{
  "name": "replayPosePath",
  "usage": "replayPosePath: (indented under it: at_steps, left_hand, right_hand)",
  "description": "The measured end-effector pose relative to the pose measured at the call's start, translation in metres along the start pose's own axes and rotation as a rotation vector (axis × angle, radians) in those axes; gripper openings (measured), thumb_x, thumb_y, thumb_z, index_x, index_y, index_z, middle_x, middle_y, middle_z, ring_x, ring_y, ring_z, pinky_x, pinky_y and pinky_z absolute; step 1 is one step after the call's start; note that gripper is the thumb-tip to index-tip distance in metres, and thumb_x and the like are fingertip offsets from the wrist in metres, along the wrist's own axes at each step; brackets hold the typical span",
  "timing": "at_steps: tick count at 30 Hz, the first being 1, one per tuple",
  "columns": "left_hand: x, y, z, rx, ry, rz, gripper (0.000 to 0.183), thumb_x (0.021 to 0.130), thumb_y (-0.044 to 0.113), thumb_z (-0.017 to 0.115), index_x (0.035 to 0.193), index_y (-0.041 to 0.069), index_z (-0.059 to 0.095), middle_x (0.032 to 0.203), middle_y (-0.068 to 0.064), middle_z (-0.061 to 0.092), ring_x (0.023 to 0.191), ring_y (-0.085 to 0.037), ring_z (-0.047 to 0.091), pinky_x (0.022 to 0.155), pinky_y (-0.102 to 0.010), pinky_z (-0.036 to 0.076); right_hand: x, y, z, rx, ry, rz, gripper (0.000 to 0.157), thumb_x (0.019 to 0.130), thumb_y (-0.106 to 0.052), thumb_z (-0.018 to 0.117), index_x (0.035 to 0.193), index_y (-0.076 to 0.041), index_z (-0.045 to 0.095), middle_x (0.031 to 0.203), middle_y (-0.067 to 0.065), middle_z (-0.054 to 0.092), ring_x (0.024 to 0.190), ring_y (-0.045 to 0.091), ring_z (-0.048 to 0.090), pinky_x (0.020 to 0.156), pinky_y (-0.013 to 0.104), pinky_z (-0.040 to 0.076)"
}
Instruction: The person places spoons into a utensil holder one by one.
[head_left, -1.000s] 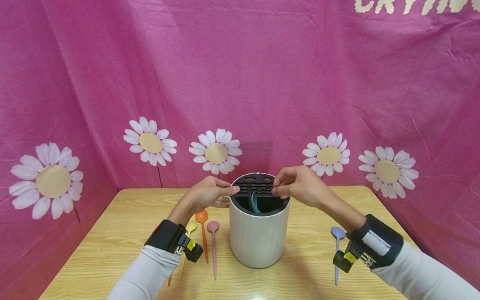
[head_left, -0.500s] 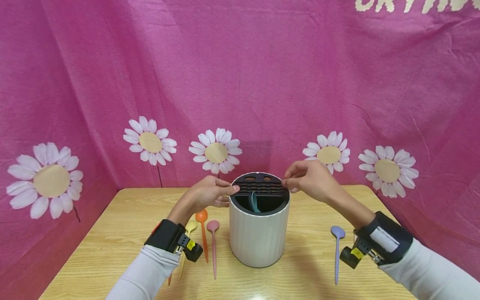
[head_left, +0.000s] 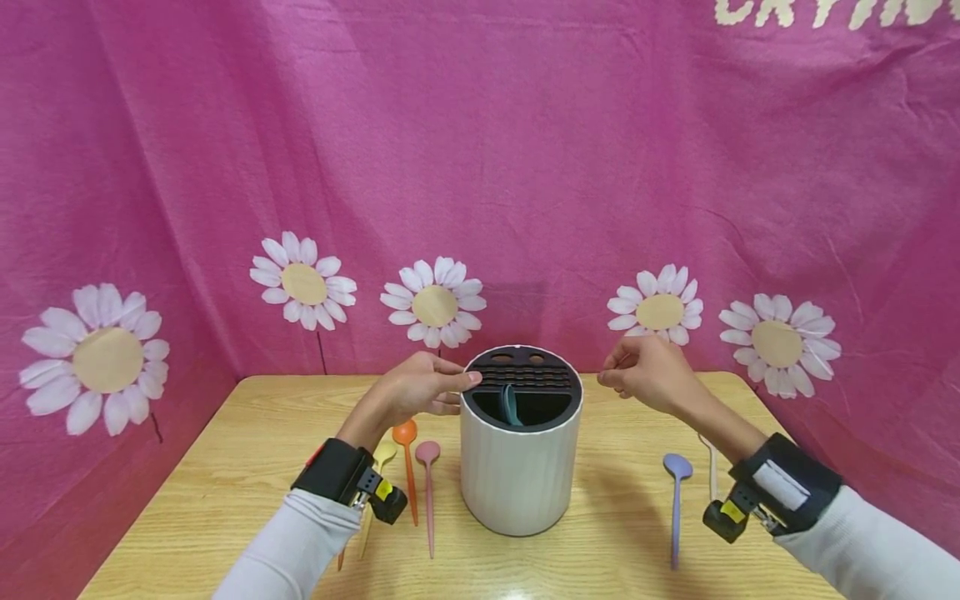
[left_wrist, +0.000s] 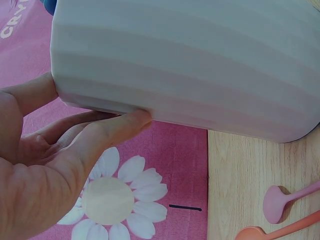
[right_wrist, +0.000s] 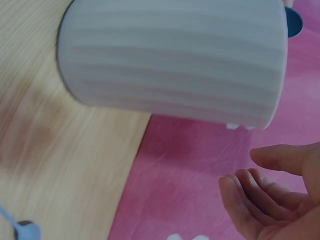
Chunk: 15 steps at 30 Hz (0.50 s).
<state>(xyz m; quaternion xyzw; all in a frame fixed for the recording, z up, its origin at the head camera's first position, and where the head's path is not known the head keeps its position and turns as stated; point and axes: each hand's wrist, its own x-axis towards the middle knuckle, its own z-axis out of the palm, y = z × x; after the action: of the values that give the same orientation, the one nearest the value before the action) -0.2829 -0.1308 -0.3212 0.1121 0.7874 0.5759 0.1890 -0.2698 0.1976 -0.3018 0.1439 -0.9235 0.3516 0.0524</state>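
A white ribbed utensil holder (head_left: 520,479) with a black slotted top (head_left: 525,377) stands upright at mid-table. In its wide front opening leans a teal utensil (head_left: 510,405), whose rounded end also pokes past the rim in the right wrist view. My left hand (head_left: 422,385) touches the holder's left side near the top, its thumb and fingers fairly straight against the wall; part of the fingers is hidden. Off to the right of the holder, my right hand (head_left: 651,372) hovers apart from it, fingers loosely bent and nothing between them.
Left of the holder lie a pink spoon (head_left: 428,454), an orange spoon (head_left: 405,432), a yellow spoon (head_left: 384,455) and another orange handle (head_left: 341,560). A purple spoon (head_left: 677,467) and a pale utensil (head_left: 712,471) lie right. A pink daisy-print cloth (head_left: 517,167) hangs behind the table.
My right hand has left the holder's top and moved right, away from the rim. The pale utensil now shows by the right forearm. My left hand stays on the holder.
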Motion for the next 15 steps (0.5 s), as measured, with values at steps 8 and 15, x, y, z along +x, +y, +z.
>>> replayPosePath:
  at_steps: [8, 15]
  left_hand:
    - [-0.001, 0.0, 0.0, -0.001, 0.011, -0.009, 0.039, 0.1, 0.022, 0.067, 0.131, -0.002, 0.066, 0.122, -0.016, 0.072, 0.114, -0.033, 0.07, 0.096, -0.043, 0.058]
    - [-0.001, 0.0, 0.0, -0.004, 0.012, -0.017, 0.04, 0.099, 0.022, 0.067, 0.131, -0.002, 0.066, 0.123, -0.015, 0.072, 0.115, -0.033, 0.07, 0.096, -0.043, 0.058]
  right_hand:
    - [-0.01, 0.029, -0.002, -0.13, -0.05, 0.054, 0.014, 0.085, -0.018, 0.077, 0.086, -0.005, 0.072, 0.076, 0.002, 0.072, 0.065, 0.016, 0.067, 0.057, 0.029, 0.053]
    - [-0.022, 0.055, -0.002, -0.105, -0.116, 0.137, 0.017, 0.087, -0.017, 0.076, 0.085, -0.002, 0.069, 0.068, 0.004, 0.067, 0.062, 0.017, 0.066, 0.056, 0.03, 0.055]
